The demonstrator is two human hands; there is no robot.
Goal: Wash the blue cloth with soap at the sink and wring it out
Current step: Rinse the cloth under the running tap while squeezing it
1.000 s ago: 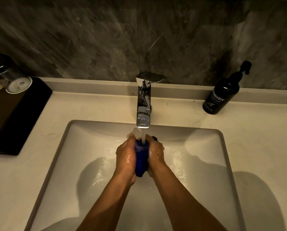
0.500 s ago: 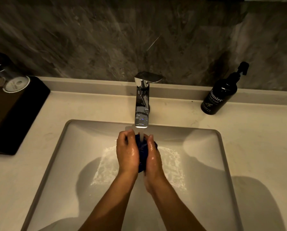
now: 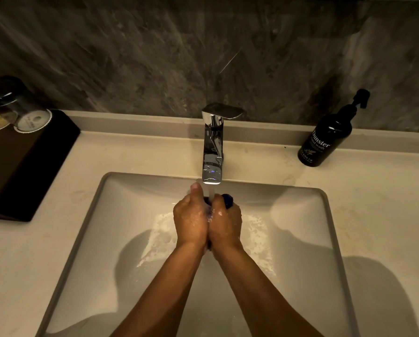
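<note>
Both hands, left hand [image 3: 190,218] and right hand [image 3: 225,221], clench the sodden blue cloth [image 3: 227,200] (soft, soapy, probably slippery); best gripped bunched mid-wad.

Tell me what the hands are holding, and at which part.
The blue cloth, bunched up and pressed between the left hand and right hand; only its top end shows.

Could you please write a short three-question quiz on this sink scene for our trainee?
1. True or false: the faucet is running.
2. Which hands press the blue cloth: A left hand only, B right hand only, C both?
3. Fill in: the black hand wash bottle stands to the ___ of the faucet on the counter.

Key: 1 true; 2 C; 3 right.
</note>
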